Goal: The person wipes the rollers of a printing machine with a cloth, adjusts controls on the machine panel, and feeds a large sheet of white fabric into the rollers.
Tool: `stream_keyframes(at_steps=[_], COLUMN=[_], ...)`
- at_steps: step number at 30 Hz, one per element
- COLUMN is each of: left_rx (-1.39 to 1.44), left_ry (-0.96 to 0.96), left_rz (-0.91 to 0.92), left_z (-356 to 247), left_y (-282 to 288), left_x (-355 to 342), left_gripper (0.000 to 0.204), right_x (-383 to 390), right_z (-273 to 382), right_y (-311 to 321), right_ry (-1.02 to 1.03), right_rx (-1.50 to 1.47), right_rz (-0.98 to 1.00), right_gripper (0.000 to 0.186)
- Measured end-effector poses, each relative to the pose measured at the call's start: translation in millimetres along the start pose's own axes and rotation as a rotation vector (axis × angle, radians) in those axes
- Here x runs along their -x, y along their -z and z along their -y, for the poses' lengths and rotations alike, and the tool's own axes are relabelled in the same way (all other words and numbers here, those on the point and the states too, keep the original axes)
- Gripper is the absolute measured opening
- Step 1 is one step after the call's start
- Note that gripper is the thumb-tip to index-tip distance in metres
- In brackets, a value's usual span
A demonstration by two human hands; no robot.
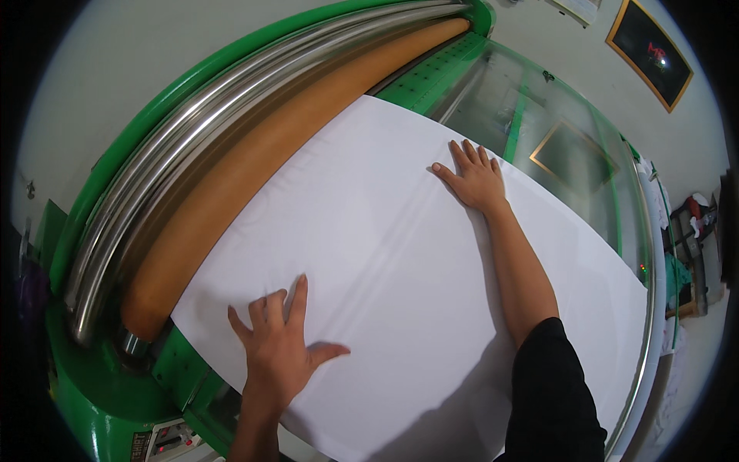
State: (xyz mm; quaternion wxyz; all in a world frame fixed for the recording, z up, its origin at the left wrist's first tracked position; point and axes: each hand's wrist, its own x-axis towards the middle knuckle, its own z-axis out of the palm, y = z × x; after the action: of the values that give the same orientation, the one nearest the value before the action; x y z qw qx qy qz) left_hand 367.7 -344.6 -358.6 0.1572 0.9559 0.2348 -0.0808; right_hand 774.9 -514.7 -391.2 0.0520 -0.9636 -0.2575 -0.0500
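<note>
A wide white sheet [385, 269] lies across the bed of a green roller machine, its far left edge against a brown padded roller [254, 165]. My left hand [277, 339] is over the sheet near its left side, fingers spread and thumb out, holding nothing. Farther off, my right hand [477, 177] rests flat by the sheet's far right edge with its fingers stretched out. Whether the sheet is one layer or several, I cannot tell. Soft creases run across its middle.
Two steel rollers [177, 131] run behind the brown one, inside a green frame [108, 408]. A glass panel [570, 154] lies beyond the sheet. A small control panel [171, 439] sits at the lower left. A framed dark board [650, 54] hangs on the wall.
</note>
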Motion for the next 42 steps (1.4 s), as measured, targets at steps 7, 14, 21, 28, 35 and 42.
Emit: stream_keyframes(at_steps=[7,14,21,28,35,42], left_rx=[-0.184,-0.107,0.031,0.147,0.044,0.056], left_ry=[-0.117,-0.151,-0.244,-0.162,-0.037,-0.034], left_rz=[-0.19,0.026,0.015,-0.195,-0.384,-0.261], left_z=[-2,6,14,20,47,46], left_y=[-20,-3,-5,-3,-13,-13], left_x=[-5,3,15,7,-12,-4], left_gripper=[0.115,0.121,0.128,0.116,0.113,0.12], right_x=[-1,-9,-25,-25,-34,-39], right_z=[4,2,-28,-16,-27,-31], right_y=[1,-4,-21,-20,-27,-31], right_ry=[-0.022,-0.014,0.036,0.007,0.015,0.043], right_rx=[0.018,0.013,0.066,0.041,0.058,0.023], right_rz=[0.009,-0.018,-0.025,0.022,0.011,-0.021], right_gripper=[0.092,0.09,0.088,0.084,0.081,0.082])
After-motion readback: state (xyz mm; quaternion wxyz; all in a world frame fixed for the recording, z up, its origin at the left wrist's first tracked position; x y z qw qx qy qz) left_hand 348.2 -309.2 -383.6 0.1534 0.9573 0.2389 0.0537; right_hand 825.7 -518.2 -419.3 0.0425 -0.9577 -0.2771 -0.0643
